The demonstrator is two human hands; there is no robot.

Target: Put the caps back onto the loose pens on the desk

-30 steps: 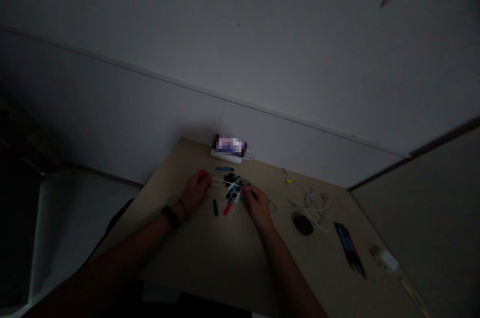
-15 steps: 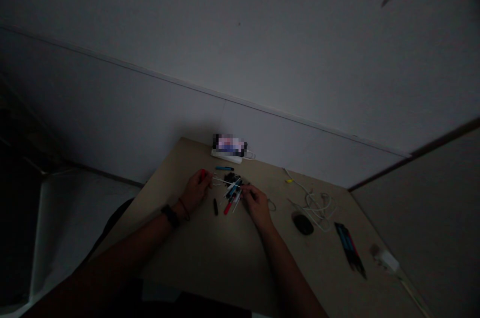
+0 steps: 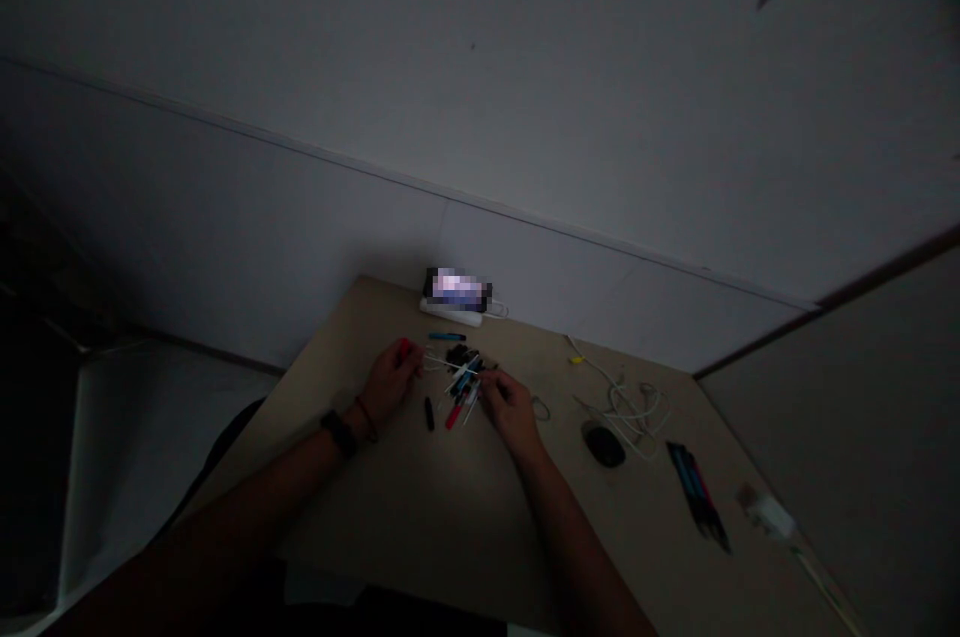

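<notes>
Head view: the pale wall [image 3: 480,107] fills most of what I see, dim and grey, and below it the beige desk [image 3: 420,517] runs up against it. My left hand [image 3: 394,380] and my right hand [image 3: 511,407] are over the desk, a short way apart. To my right lies a loose tangle of white cable [image 3: 637,407], and nearer the desk's right edge a bundle of pens [image 3: 697,492], blue, black and pink. A phone [image 3: 457,290] with a lit, blurred screen leans by the wall on a white power strip [image 3: 450,314]. Between my hands sits a heap of pen parts [image 3: 463,382], dark, blue, white and red, lying crosswise. The black mouse [image 3: 604,444] rests beside the cable. A blue pen [image 3: 447,336] lies just beyond the heap, a short black piece [image 3: 430,414] on its near left. My left fingers are curled round a small red piece [image 3: 404,349]; my right fingertips pinch the end of a thin white stick [image 3: 463,369] above the heap.
</notes>
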